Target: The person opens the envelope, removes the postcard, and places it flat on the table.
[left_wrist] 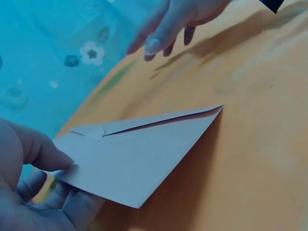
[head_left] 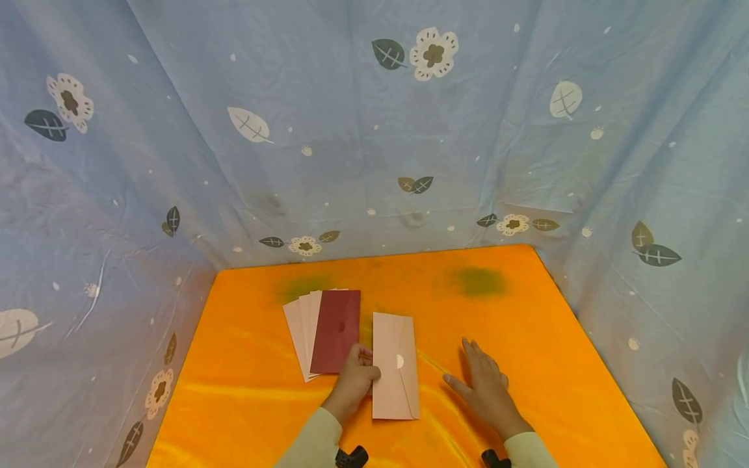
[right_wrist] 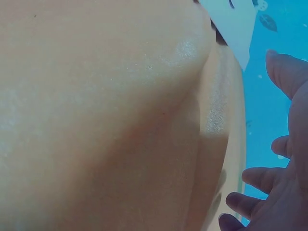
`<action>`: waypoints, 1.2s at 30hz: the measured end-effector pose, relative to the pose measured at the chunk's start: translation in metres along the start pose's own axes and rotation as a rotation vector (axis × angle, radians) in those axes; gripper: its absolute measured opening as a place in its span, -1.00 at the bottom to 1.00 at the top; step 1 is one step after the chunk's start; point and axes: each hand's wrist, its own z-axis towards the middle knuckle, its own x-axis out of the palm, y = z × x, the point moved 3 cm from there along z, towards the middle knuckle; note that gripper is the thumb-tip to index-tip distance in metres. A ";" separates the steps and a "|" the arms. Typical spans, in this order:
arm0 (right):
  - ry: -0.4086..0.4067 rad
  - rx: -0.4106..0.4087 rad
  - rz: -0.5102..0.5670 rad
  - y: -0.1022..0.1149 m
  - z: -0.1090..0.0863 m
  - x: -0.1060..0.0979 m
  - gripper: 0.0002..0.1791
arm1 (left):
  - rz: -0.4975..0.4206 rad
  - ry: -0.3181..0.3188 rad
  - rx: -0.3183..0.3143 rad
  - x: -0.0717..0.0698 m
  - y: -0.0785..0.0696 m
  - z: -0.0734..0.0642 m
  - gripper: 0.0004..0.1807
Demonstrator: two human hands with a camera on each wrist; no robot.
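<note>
The left hand (head_left: 353, 382) pinches a pale pink envelope (head_left: 387, 380) at its left edge between thumb and fingers, tilted above the orange tabletop (head_left: 538, 351). Just left lies a dark red envelope (head_left: 335, 333) over fanned pale envelopes (head_left: 300, 335). Rightward, the right hand (head_left: 487, 393) hovers apart, fingers extended; cloth stretches beyond it to the tabletop's edge, where a blue curtain (head_left: 351, 123) rises.

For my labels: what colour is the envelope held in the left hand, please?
The envelope is pale pinkish beige; the head view shows it best.
</note>
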 end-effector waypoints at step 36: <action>-0.015 -0.051 -0.003 0.012 -0.002 0.019 0.08 | 1.210 0.173 0.628 -0.001 0.002 0.001 0.02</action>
